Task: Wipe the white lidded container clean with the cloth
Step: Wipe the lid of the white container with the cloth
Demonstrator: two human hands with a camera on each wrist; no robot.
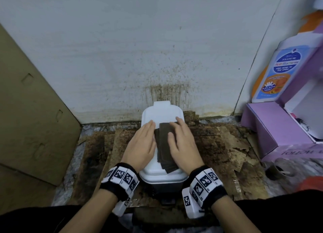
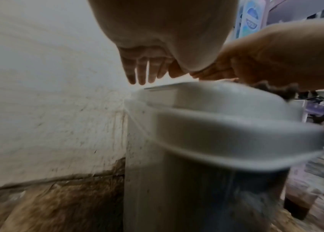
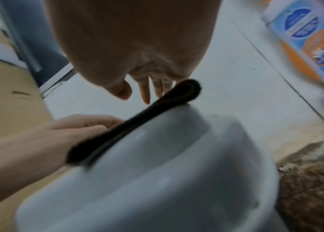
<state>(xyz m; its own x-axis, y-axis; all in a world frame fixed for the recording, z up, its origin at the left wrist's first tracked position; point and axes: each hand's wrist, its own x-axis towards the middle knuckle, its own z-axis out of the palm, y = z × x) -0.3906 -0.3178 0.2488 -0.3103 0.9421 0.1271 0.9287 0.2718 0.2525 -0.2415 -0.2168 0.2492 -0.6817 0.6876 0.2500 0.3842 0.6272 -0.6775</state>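
The white lidded container [image 1: 162, 114] stands on the floor against the wall; it is a bin with a domed lid [image 2: 216, 109] [image 3: 177, 172]. A folded dark brown cloth [image 1: 165, 145] [image 3: 137, 122] lies lengthwise on the lid. My right hand [image 1: 180, 136] [image 3: 147, 87] lies flat on the cloth's right half, fingers straight. My left hand [image 1: 145, 138] [image 2: 143, 70] is flat over the lid's left side, beside the cloth's left edge, fingers straight and together. The left wrist view also shows the right hand [image 2: 266, 62] on the cloth [image 2: 276, 91]. The lid's middle is hidden under hands and cloth.
The wall [image 1: 157, 58] behind the bin is stained brown. A cardboard sheet [image 1: 35, 110] leans at the left. A purple box [image 1: 272, 133] with an antibacterial wash bottle [image 1: 279, 72] stands at the right. Dirty torn cardboard [image 1: 227, 145] covers the floor. A cup of brown liquid [image 2: 300, 202] stands right of the bin.
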